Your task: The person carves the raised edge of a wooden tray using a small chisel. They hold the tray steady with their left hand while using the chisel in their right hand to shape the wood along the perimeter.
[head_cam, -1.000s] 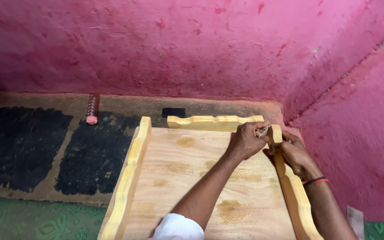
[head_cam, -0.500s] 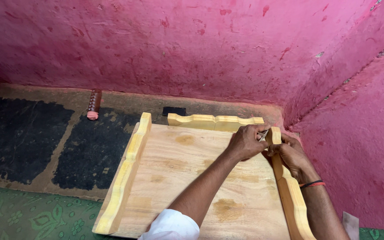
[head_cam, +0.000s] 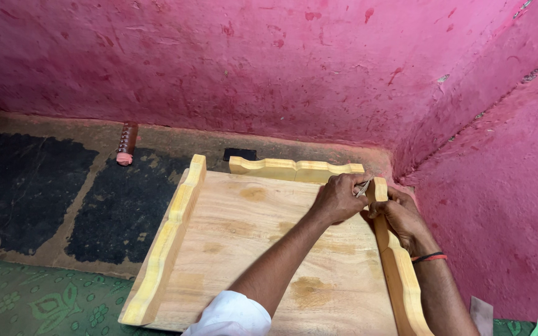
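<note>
A rough pink wall (head_cam: 269, 68) is filling the upper half of the frame, meeting a second pink wall at the right; below it a worn floor with black patches (head_cam: 26, 180) is running across the left, and a small reddish cylinder (head_cam: 126, 142) is lying at upper left.

At lower centre I am looking down on a wooden tray (head_cam: 250, 249): a flat pale board with scalloped yellow rails (head_cam: 166, 242) on three sides. My left hand (head_cam: 339, 198) is closing around a small metal tool (head_cam: 362, 187), thin and pointed, at the tray's far right corner. My right hand (head_cam: 401, 216) is gripping the right rail (head_cam: 400, 274) just beside that corner, fingers wrapped over its top edge.

I am judging the tray stiff and moderately heavy, its sanded wood offering dry, sure friction. The rails are giving the best hold; the scalloped crests look thin and liable to chip. The tool is small and likely slippery, calling for a pinch.
</note>
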